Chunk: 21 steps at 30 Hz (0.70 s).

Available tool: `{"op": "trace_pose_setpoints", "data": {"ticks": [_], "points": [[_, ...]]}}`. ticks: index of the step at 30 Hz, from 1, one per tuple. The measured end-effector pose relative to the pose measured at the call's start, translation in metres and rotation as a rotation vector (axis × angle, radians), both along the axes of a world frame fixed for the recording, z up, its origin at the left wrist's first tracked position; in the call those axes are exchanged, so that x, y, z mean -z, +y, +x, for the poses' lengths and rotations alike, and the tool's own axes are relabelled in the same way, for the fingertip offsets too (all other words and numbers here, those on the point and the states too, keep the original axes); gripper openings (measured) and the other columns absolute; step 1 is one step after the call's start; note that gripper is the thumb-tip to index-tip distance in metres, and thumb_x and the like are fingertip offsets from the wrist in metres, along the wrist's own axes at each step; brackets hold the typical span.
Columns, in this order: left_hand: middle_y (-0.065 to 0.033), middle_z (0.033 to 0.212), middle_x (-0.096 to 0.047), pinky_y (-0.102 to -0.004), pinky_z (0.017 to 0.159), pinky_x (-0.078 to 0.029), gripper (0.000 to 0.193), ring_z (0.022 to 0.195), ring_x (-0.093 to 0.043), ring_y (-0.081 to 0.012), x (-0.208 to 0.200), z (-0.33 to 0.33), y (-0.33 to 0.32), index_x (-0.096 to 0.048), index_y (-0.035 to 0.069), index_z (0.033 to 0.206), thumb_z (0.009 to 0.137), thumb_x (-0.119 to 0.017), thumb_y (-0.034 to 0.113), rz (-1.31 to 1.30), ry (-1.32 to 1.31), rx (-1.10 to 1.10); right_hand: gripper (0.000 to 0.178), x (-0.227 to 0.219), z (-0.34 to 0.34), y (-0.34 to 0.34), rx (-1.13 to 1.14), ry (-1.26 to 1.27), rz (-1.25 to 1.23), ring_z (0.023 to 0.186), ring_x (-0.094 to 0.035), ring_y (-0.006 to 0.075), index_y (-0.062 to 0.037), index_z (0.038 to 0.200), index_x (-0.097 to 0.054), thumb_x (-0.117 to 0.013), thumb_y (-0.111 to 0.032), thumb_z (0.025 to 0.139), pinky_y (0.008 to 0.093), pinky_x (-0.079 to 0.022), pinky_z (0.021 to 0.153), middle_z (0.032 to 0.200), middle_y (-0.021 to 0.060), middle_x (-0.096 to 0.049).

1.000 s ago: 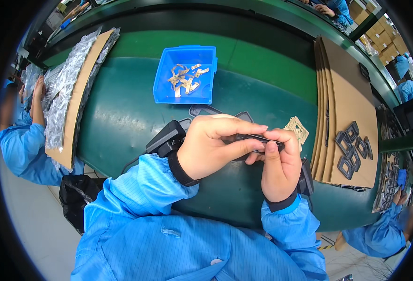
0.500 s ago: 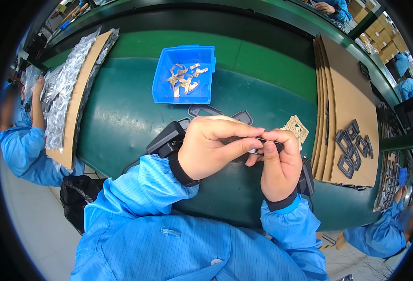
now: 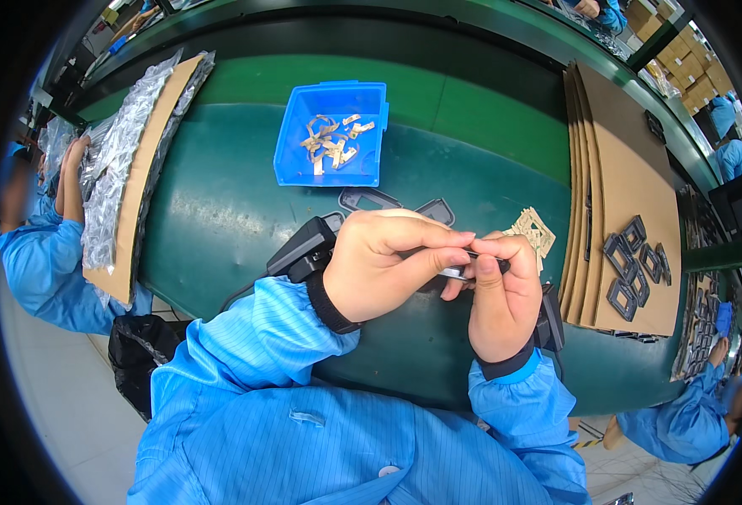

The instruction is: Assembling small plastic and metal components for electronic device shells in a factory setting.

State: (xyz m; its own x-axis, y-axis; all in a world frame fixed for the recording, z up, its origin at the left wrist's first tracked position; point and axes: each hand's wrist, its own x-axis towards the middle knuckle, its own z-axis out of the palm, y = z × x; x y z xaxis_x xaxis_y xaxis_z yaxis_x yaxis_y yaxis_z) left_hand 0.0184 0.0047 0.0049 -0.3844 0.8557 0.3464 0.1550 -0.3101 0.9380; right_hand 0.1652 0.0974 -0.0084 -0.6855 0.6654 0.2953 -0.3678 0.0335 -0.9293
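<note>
My left hand [image 3: 388, 257] pinches a small dark plastic part [image 3: 495, 263] between thumb and index finger. On the part's other end, my right hand [image 3: 504, 286] closes its thumb and fingertips. The fingers cover most of the part; a light, shiny edge shows below the left thumb. Just beyond my hands, a grey plastic frame [image 3: 364, 199] and a second grey frame [image 3: 438, 210] lie on the green table [image 3: 211, 210]. Right of them rests a pile of cream-coloured cut-out pieces [image 3: 532, 232].
A blue bin [image 3: 371, 172] with curled, cream-coloured strips stands at the back. Stacked cardboard sheets [image 3: 632, 168] carry several black frames [image 3: 623, 299] on the right. Left, a cardboard sheet [image 3: 129, 202] bears clear-wrapped parts. Co-workers in blue sit at both sides.
The held part has tilted slightly, and more of its light edge shows below my left thumb. Both hands stay nearly in place, still gripping it.
</note>
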Motion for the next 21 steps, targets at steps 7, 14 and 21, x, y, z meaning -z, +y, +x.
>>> {"op": "trace_pose_setpoints", "data": {"ticks": [7, 14, 21], "points": [[-0.0133, 0.094, -0.076, -0.0264, 0.071, -0.058, 0.022, 0.081, -0.073, -0.0151, 0.000, 0.000, 0.000, -0.075, -0.001, 0.114, 0.092, -0.072, -0.002, -0.021, 0.072, -0.026, 0.023, -0.001, 0.003, 0.001, -0.017, -0.001, -0.094, 0.069, -0.061, 0.0147, 0.0001, 0.116, -0.057, -0.046, -0.019, 0.110, 0.0269, -0.056, 0.063, 0.091, 0.0068, -0.057], [-0.0119, 0.098, -0.075, -0.0292, 0.070, -0.058, 0.027, 0.083, -0.074, -0.0187, -0.001, -0.005, 0.006, -0.074, 0.003, 0.114, 0.087, -0.076, 0.001, -0.029, 0.362, -0.095, 0.034, -0.013, 0.004, 0.004, -0.044, -0.129, -0.341, 0.068, -0.065, 0.0165, -0.0019, 0.120, -0.054, -0.041, -0.032, 0.112, 0.0263, -0.058, 0.061, 0.092, 0.0089, -0.060], [-0.0103, 0.094, -0.076, -0.0315, 0.068, -0.056, 0.030, 0.079, -0.073, -0.0237, -0.002, -0.011, 0.007, -0.075, 0.005, 0.112, 0.083, -0.077, 0.000, 0.057, 0.567, -0.086, 0.035, -0.011, 0.009, 0.007, -0.136, -0.169, -0.368, 0.065, -0.067, 0.0186, -0.0034, 0.123, -0.050, -0.038, -0.034, 0.112, 0.0269, -0.058, 0.058, 0.095, 0.0120, -0.061]]}}
